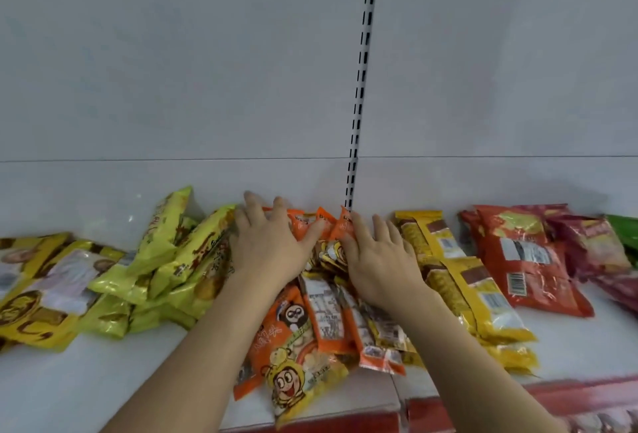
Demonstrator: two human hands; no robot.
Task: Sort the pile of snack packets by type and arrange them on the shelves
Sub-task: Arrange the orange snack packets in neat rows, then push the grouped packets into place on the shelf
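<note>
White shelf [103, 381], stock lying in groups. Centre: orange packets [321, 315], piled and running from the near edge to the far wall. Left hand [272, 242] and right hand [379, 256] are both pressing flat on the far end of this pile, fingers spread, gripping nothing. Lying left: lime-yellow packets [172, 260]. Lying right: yellow packets [462, 280], then red packets [524, 260].

**Hands and forearms: both extended, palms down**

Left hand [272, 242]: fingers straight and spread, pointing toward 12 o'clock, thumb splayed toward 2 o'clock. Forearm bare, entering from 7 o'clock.

Right hand [381, 260]: fingers straight, angled toward 11 o'clock, just beside the left thumb. Forearm bare, entering from 5 o'clock.
</note>
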